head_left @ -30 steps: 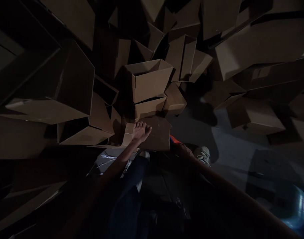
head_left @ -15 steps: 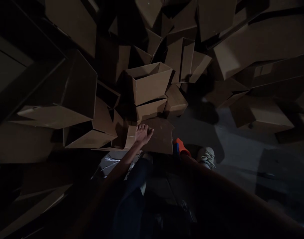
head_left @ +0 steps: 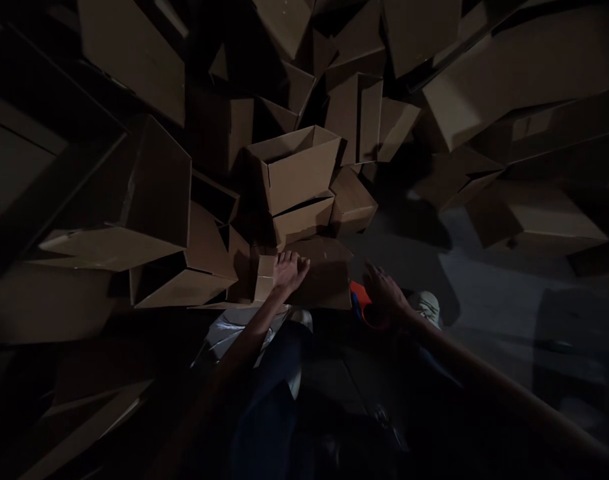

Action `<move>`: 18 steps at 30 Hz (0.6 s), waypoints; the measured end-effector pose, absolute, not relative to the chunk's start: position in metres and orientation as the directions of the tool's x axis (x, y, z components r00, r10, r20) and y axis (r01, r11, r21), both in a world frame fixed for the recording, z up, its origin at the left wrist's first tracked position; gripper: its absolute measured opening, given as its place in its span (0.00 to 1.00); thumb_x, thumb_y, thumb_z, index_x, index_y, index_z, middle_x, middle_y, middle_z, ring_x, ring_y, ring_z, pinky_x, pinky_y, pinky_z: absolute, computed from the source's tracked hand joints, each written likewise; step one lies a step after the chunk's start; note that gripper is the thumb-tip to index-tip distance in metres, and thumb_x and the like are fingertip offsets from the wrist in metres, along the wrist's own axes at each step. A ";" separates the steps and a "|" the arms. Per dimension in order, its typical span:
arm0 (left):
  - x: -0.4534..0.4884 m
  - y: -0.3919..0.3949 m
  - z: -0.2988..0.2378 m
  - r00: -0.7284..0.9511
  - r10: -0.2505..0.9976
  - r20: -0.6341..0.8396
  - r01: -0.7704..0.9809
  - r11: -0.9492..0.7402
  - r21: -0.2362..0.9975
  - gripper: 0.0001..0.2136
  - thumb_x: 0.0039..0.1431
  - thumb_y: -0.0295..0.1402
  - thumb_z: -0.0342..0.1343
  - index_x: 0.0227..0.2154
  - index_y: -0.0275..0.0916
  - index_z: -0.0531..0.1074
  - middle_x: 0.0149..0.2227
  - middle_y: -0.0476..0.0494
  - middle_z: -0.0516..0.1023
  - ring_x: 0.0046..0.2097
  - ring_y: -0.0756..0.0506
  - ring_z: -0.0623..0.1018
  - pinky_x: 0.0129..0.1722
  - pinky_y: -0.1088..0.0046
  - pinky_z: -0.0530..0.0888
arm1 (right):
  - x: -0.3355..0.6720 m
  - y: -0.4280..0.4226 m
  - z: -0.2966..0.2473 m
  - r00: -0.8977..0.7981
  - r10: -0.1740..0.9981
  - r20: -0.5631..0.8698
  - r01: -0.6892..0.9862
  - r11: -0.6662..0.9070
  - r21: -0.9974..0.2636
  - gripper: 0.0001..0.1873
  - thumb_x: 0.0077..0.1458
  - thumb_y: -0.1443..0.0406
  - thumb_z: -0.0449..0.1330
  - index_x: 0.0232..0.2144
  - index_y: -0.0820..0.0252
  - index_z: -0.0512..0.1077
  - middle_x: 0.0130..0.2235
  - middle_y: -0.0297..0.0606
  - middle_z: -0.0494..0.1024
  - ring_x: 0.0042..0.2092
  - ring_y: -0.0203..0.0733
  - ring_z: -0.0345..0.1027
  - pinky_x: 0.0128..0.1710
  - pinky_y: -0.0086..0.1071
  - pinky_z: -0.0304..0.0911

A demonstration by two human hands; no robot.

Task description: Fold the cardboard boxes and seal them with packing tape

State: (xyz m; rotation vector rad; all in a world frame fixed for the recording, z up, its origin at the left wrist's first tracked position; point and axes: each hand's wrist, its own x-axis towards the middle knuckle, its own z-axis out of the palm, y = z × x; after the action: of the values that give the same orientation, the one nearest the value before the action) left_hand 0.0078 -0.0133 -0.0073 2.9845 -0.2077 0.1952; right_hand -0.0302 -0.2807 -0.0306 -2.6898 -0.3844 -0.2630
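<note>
The brown corrugated carton (head_left: pixel 327 280) sits low at the foot of the heap, tilted and partly folded, with a paler flap (head_left: pixel 264 278) standing at its left end. The left hand (head_left: pixel 289 273) lies across the join of carton and flap, its fingers curled over the edge, though any thumb pressure behind it can't be seen. The carton should be light and stiff along its folds, yet its flaps will give under load, so the firmest hold looks to be a corner or the walls rather than a flap. Just right of the carton, an orange-and-blue object (head_left: pixel 360 303) lies half in shadow; its exact kind can't be told in this dim light. The right hand (head_left: pixel 387 295) is open, fingers spread and a little blurred, just beside and above that object, not clearly touching it. Above them rises a jumbled pile of cardboard boxes (head_left: pixel 297 177), some open-topped, some tipped on their sides. A pale laced sneaker (head_left: pixel 428 308) and dark jeans (head_left: pixel 269 430) show below, on a grey floor (head_left: pixel 489 297) — no label or writing can be read on any of the cardboard.
</note>
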 end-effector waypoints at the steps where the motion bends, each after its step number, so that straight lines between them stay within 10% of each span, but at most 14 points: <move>1: 0.008 -0.013 -0.007 0.982 -0.126 0.140 -0.145 -0.980 0.138 0.14 0.70 0.45 0.49 0.38 0.40 0.71 0.45 0.39 0.77 0.52 0.38 0.73 0.58 0.59 0.63 | -0.029 -0.274 -0.019 0.934 0.240 0.263 0.327 -0.871 -0.366 0.29 0.70 0.63 0.39 0.68 0.68 0.55 0.66 0.57 0.63 0.67 0.52 0.57 0.63 0.48 0.62; 7: 0.006 -0.015 -0.009 0.977 -0.143 0.158 -0.164 -0.978 0.128 0.13 0.70 0.44 0.48 0.39 0.41 0.71 0.45 0.39 0.77 0.52 0.38 0.73 0.57 0.60 0.64 | -0.048 -0.219 -0.005 0.661 0.687 0.300 0.741 -0.662 -0.117 0.37 0.68 0.62 0.44 0.73 0.60 0.36 0.72 0.47 0.52 0.73 0.51 0.44 0.70 0.54 0.45; 14: 0.005 -0.018 -0.012 0.979 -0.122 0.162 -0.141 -0.983 0.113 0.13 0.71 0.41 0.45 0.39 0.41 0.71 0.45 0.39 0.78 0.51 0.38 0.73 0.57 0.59 0.64 | -0.051 -0.218 -0.060 0.641 0.757 0.128 0.759 -0.602 -0.246 0.55 0.57 0.45 0.57 0.73 0.69 0.38 0.73 0.55 0.42 0.73 0.60 0.37 0.70 0.58 0.42; 18: 0.003 -0.018 -0.009 0.980 -0.123 0.158 -0.145 -0.980 0.139 0.13 0.72 0.40 0.45 0.39 0.40 0.71 0.45 0.38 0.78 0.51 0.37 0.73 0.56 0.58 0.64 | -0.040 -0.227 -0.054 0.688 0.725 0.039 0.659 -0.602 -0.450 0.40 0.65 0.49 0.49 0.73 0.54 0.44 0.73 0.44 0.47 0.74 0.52 0.38 0.71 0.54 0.42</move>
State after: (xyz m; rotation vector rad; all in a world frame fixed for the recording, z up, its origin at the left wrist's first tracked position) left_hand 0.0027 -0.0184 -0.0089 2.9757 -0.2023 0.2233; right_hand -0.0399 -0.2271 -0.0535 -2.4663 -1.0728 0.2047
